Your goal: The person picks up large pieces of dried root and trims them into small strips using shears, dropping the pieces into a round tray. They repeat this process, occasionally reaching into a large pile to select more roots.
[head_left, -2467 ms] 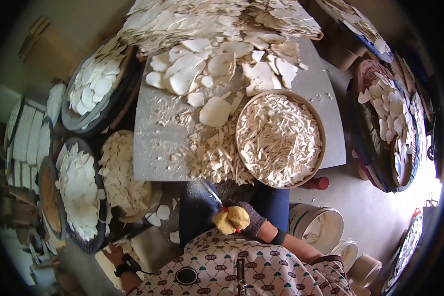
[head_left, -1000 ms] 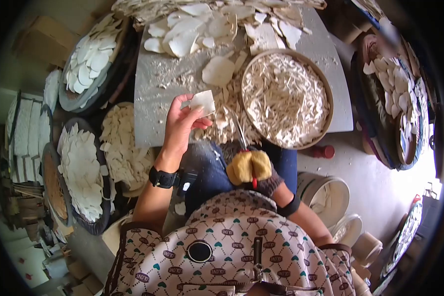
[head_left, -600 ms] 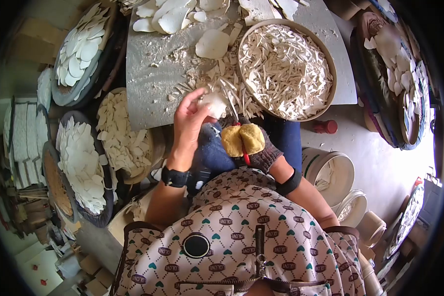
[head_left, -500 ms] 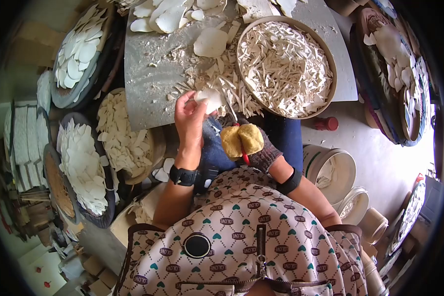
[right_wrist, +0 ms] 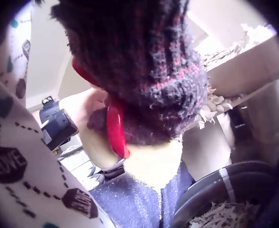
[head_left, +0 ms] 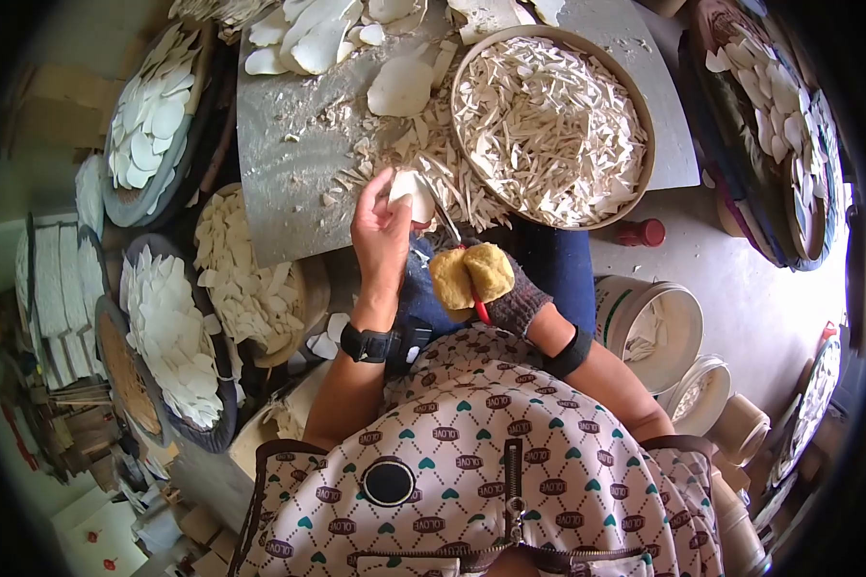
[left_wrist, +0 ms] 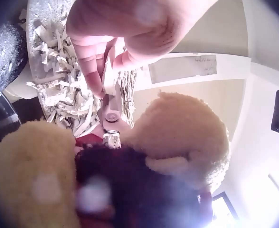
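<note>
My bare left hand [head_left: 382,236] pinches a white flat piece [head_left: 411,196] between thumb and fingers at the table's near edge. In the left wrist view that hand [left_wrist: 125,28] holds the piece against the scissor blades [left_wrist: 112,107]. A dark knitted glove covers my right hand [head_left: 515,293], which grips scissors whose handles [head_left: 481,310] are red and wrapped in yellow padding [head_left: 471,276]. The blades [head_left: 445,219] point up toward the piece. In the right wrist view the gloved hand [right_wrist: 144,80] is curled round the red handle [right_wrist: 115,129].
A round tray [head_left: 649,144] of cut strips sits on the grey table [head_left: 284,192], beside loose strips [head_left: 452,178] and larger flat pieces [head_left: 318,38]. Baskets of flat pieces [head_left: 168,332] stand at left, more [head_left: 775,96] at right. White buckets [head_left: 678,337] and a red-capped object [head_left: 640,233] are at lower right.
My left hand has come up from the container at lower left with a flat piece and moved beside the scissors. The gloved hand has moved up and right with the scissors.
</note>
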`<state>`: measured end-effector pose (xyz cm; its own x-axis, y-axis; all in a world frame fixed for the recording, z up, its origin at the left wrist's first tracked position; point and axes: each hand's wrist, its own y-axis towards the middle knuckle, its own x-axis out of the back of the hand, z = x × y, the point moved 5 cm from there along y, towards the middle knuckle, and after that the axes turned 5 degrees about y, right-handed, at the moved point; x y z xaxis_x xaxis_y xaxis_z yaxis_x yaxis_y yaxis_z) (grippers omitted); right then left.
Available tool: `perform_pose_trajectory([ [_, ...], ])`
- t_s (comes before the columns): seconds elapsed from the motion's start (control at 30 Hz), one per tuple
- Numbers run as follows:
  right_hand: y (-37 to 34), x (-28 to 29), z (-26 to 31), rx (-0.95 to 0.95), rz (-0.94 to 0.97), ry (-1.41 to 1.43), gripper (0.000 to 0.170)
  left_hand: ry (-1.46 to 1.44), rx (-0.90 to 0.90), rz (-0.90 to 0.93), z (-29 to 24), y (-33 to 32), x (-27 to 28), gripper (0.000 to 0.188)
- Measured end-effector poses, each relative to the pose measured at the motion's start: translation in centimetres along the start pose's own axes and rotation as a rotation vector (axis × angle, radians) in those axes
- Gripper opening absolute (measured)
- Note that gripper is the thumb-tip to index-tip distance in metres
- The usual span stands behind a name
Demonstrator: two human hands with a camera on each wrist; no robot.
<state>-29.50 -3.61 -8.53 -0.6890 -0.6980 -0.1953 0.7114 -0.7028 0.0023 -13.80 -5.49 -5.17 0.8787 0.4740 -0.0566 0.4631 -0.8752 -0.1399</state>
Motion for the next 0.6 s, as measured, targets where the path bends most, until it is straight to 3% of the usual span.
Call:
perform_pose_trajectory([
  [0.03,-0.1,0.1,-0.5,-0.043,-0.002,0.025,0.027,0.012,0.01,0.025,0.0,0.1,0.0,0.036],
  [0.13,-0.4,-0.1,-2.5,-0.152,-0.043,0.594,0.026,0.036,0.043,0.107,-0.2,0.3,-0.2,0.036],
  [0.2,0.0,0.0,-3.2,-0.186,-0.054,0.826,0.025,0.036,0.08,0.168,-0.2,0.2,-0.4,0.036],
  [0.37,-0.2,0.1,-0.4,-0.203,-0.037,0.348,0.025,-0.045,0.182,0.21,0.1,0.3,-0.1,0.039],
  [0.47,-0.3,0.1,-0.8,-0.234,-0.039,0.527,0.025,-0.066,0.224,0.236,0.0,0.3,-0.1,0.039],
  [0.6,0.1,0.6,-1.0,0.027,0.011,-0.032,0.027,0.051,0.2,0.303,-0.6,0.4,-0.4,0.04],
])
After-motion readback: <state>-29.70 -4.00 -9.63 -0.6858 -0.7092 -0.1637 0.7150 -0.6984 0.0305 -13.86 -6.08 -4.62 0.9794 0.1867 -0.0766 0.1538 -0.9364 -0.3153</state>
